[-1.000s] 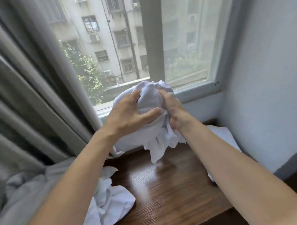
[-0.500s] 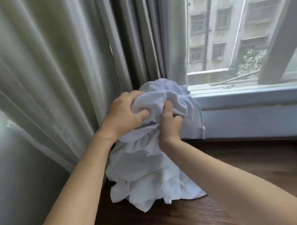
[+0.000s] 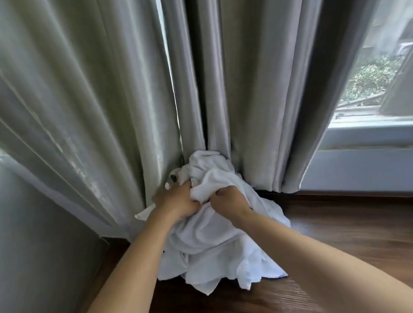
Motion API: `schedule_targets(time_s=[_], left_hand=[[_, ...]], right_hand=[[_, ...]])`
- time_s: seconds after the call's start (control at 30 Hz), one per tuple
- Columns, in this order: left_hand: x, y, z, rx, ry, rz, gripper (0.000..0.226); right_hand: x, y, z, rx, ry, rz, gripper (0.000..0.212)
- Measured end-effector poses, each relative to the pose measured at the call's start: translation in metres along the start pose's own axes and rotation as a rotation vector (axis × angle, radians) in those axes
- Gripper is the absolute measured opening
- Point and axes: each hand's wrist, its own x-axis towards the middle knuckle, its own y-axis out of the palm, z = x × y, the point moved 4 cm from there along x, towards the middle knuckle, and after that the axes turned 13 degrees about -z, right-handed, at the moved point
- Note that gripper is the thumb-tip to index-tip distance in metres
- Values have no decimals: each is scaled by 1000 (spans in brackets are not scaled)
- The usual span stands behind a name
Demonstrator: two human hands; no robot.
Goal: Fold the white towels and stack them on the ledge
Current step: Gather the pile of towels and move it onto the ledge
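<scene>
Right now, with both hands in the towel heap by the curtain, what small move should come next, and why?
Probably lift one towel free and shake it open. The left hand and right hand both grip the crumpled white towels, which lie bunched and unfolded on the wooden ledge against the curtain; nothing lies flat enough to fold.

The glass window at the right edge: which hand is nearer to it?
The right hand is nearer to the glass window. It grips the crumpled white towels closer to the pane; the left hand grips them on the far side, beside the grey curtain.
</scene>
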Motion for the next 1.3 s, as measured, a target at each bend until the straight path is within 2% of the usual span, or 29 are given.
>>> schedule_targets(time_s=[0.03,0.1,0.13,0.2,0.27,0.3,0.33,0.4,0.5,0.57,0.67,0.73,0.8,0.93,0.97,1.03,1.1,1.13,1.17,1.23,1.3], left_hand=[[1,-10,-2,24,-32,-30,83],[4,-27,-14,6,-34,-132,77],[4,-30,-23,-27,11,-179,74],[3,-23,-45,-52,128,-158,72],[-1,0,-54,93,124,37,73],[-3,7,-56,199,92,107,75],[-7,10,-63,293,69,121,74],[-11,2,-97,368,88,10,62],[-18,-9,-178,188,300,-243,39],[-24,0,-236,-40,454,-299,33],[-41,29,-319,-307,562,-182,40],[-57,48,-371,-353,622,-122,41],[-74,70,-420,-390,666,-67,38],[-102,120,-512,-466,704,64,27],[-108,133,-532,-492,694,101,27],[-117,160,-570,-502,658,194,26],[-122,196,-601,-488,576,336,14],[-124,218,-612,-479,511,436,17],[-126,240,-621,-453,428,547,25],[-128,285,-637,-412,250,720,63],[-133,317,-648,-409,73,777,84]], right_hand=[[3,-11,6,-71,-98,-108,30],[10,-29,16,-112,-254,-309,19],[13,-34,19,-143,-304,-335,18],[20,-33,11,-286,-367,-172,44],[23,-23,-6,-434,-387,99,47],[21,-22,-13,-444,-385,185,48],[18,-27,-22,-406,-369,205,51],[14,-56,-34,-288,-352,92,50],[13,-114,-58,-170,-358,-109,24],[12,-160,-76,-179,-261,-187,8],[7,-233,-111,-184,-126,-281,16],[1,-281,-138,-164,-7,-357,21],[-4,-327,-172,-120,94,-447,7],[-15,-409,-237,-74,211,-541,10],[-17,-424,-253,-47,254,-545,7],[-17,-449,-294,60,385,-563,21],[-23,-464,-342,319,656,-648,27],[-32,-464,-366,506,840,-683,28],[-46,-463,-383,692,1022,-694,26],[-71,-458,-415,958,1315,-742,33],[-88,-461,-441,1055,1470,-877,51]])
